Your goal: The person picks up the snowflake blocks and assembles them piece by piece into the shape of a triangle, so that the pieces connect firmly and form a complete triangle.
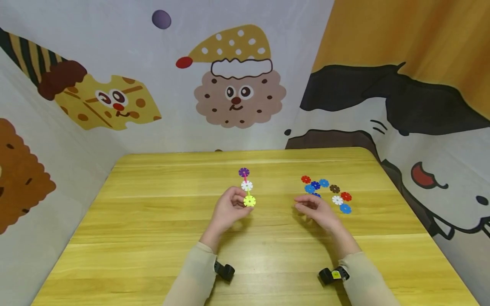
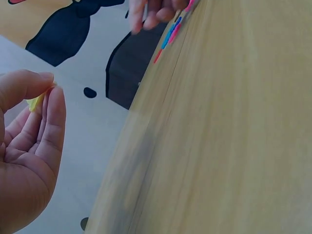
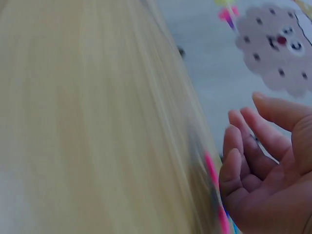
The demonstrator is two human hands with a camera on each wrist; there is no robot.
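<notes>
Between thumb and fingers, my left hand [image 1: 229, 210] pinches the yellow snowflake disc [image 1: 249, 201] at the near end of a short chain of joined discs. Beyond it in the chain come a white disc [image 1: 246, 185] and a purple disc [image 1: 243, 172], with a pink piece [image 1: 245, 177] seen edge-on between those two. The left wrist view shows a bit of yellow [image 2: 34, 103] in the pinch. My right hand [image 1: 319, 212] is above the table beside the loose discs, its fingers loosely bent and apart from the thumb; nothing shows between them in the right wrist view.
Several loose discs lie at the right of the wooden table [image 1: 153, 246], among them a brown disc [image 1: 334, 188], a red disc [image 1: 346, 196] and a light blue disc [image 1: 345, 208]. My right hand partly covers a dark blue disc [image 1: 317, 195]. A cartoon-printed wall [image 1: 172, 136] stands behind.
</notes>
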